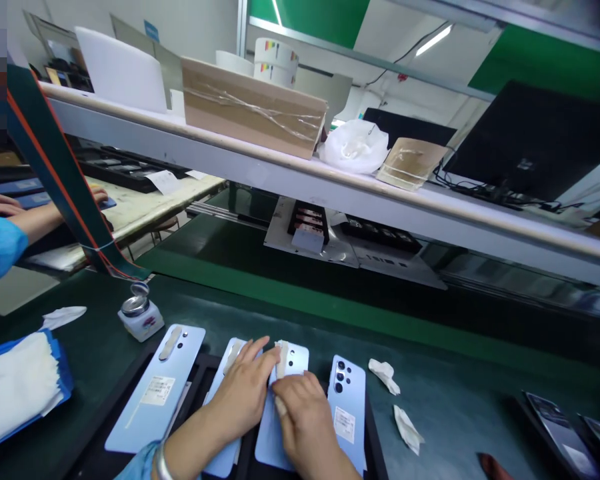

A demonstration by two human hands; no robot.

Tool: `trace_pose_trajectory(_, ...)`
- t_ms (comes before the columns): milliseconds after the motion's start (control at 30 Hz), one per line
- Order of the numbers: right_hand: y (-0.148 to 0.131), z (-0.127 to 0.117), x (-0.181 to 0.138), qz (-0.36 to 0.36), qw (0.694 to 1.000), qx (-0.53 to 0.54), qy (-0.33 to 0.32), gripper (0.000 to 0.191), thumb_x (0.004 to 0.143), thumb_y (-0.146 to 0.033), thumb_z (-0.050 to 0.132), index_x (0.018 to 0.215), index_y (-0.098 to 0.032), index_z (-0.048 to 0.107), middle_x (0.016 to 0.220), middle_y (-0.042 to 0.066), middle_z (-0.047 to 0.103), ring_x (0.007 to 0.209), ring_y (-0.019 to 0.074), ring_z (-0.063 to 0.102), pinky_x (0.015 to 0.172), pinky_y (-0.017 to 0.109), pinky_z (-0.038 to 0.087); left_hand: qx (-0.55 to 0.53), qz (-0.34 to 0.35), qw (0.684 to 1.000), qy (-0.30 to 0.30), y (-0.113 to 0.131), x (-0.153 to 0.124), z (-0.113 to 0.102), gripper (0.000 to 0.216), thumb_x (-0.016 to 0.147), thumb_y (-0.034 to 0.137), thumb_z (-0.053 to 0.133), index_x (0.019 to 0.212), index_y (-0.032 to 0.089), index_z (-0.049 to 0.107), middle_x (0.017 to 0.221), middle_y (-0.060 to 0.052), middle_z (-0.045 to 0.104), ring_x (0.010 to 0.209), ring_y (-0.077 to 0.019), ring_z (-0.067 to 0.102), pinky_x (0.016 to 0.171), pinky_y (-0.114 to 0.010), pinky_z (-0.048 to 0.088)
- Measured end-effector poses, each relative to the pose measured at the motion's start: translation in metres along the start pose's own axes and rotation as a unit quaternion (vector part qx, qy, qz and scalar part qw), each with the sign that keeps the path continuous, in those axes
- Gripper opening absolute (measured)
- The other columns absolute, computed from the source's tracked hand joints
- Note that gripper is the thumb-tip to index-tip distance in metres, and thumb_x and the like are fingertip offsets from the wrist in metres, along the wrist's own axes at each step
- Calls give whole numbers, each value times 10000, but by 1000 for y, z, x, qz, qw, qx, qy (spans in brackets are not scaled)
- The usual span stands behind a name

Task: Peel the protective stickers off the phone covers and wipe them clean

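Observation:
Several light-blue smartphones lie back up in a black tray (pixel 245 433). Both hands are on the third smartphone from the left (pixel 267 433), by its camera end. A pale strip (pixel 282 360) there is partly covered by my fingers. My left hand (pixel 245 383) reaches across the second phone (pixel 225 393), its fingertips bent against the strip. Beside it, my right hand (pixel 305 407) has its fingers curled together at the strip's lower end; what they pinch is hidden. The leftmost phone (pixel 155 393) has a similar strip over its lenses. On the rightmost phone (pixel 347 400) the lenses show bare.
A small dispenser bottle (pixel 143 320) with its metal lid up stands behind the tray. White wipes (pixel 17 383) fill a blue container at left. Crumpled white pieces (pixel 407 430) lie right, near dark phones (pixel 560 427). A shelf (pixel 305 180) spans overhead. A co-worker's arm (pixel 43 223) is at left.

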State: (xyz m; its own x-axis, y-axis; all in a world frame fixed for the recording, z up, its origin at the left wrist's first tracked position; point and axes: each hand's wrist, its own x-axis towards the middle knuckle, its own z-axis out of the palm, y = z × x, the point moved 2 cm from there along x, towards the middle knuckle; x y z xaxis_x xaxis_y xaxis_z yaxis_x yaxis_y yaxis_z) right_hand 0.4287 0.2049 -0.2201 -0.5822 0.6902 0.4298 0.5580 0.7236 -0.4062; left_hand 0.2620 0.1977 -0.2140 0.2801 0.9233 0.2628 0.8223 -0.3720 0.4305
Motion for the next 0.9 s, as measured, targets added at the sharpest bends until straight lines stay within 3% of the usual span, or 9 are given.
trace_pose_trajectory(67, 14, -15, 11, 49, 998, 40, 22, 329, 844, -114, 450, 1099, -216, 631, 1027, 66, 701, 950, 226, 630, 876, 370, 487, 10, 45, 999, -11, 11, -12, 1, 562, 807, 19, 423, 1356, 134, 455, 1378, -131, 562, 1370, -281, 401, 1146, -520, 345)
trace_pose_trajectory(167, 37, -30, 37, 140, 988, 45, 36, 328, 862, -118, 447, 1124, -179, 634, 1076, 96, 687, 1017, 225, 631, 899, 344, 497, -1, 131, 987, -96, 28, -26, 19, 464, 888, 141, 486, 1352, 143, 476, 1423, -123, 528, 1344, -289, 443, 1150, -503, 344)
trace_pose_trajectory(267, 48, -28, 64, 191, 980, 48, -27, 415, 810, -72, 492, 1187, -168, 638, 1105, 95, 690, 1059, 220, 634, 965, 337, 474, -4, 164, 972, -171, 33, -29, 47, 509, 922, 368, 586, 1357, 124, 487, 1478, -155, 454, 1394, -336, 362, 1142, -518, 342)
trace_pose_trajectory(367, 46, -17, 80, 205, 974, 41, -89, 518, 765, -15, 497, 1239, -168, 637, 1100, 89, 708, 1048, 207, 651, 973, 318, 467, 3, 171, 968, -185, 26, -28, 68, 550, 926, 419, 596, 1375, 125, 476, 1501, -168, 411, 1437, -326, 272, 1158, -505, 310)
trace_pose_trajectory(500, 42, -9, 81, 191, 977, 12, -98, 548, 751, 17, 469, 1229, -174, 657, 1049, 74, 731, 1018, 203, 665, 948, 307, 474, -1, 188, 965, -185, 20, -27, 75, 531, 949, 402, 559, 1388, 120, 459, 1512, -172, 390, 1437, -327, 270, 1158, -507, 304)
trace_pose_trajectory(700, 45, -8, 78, 149, 985, 21, -81, 559, 732, 25, 452, 1214, -170, 657, 1027, 63, 728, 980, 182, 667, 921, 280, 491, -17, 191, 965, -177, 21, -26, 68, 547, 925, 383, 607, 1386, 123, 471, 1494, -174, 417, 1428, -323, 296, 1160, -489, 313)
trace_pose_trajectory(833, 44, -12, 86, 76, 991, 34, -109, 589, 747, 17, 437, 1263, -194, 628, 1053, 56, 731, 996, 175, 665, 914, 286, 503, -30, 195, 967, -160, 26, -22, 61, 505, 935, 364, 587, 1377, 136, 496, 1475, -168, 441, 1408, -332, 338, 1147, -506, 344)
trace_pose_trajectory(900, 43, -14, 88, 33, 990, 17, -134, 554, 771, -11, 435, 1249, -199, 642, 1027, 63, 739, 966, 196, 676, 887, 317, 521, -32, 189, 971, -139, 29, -17, 57, 398, 956, 302, 541, 1339, 191, 550, 1429, -123, 511, 1364, -301, 424, 1124, -447, 403)
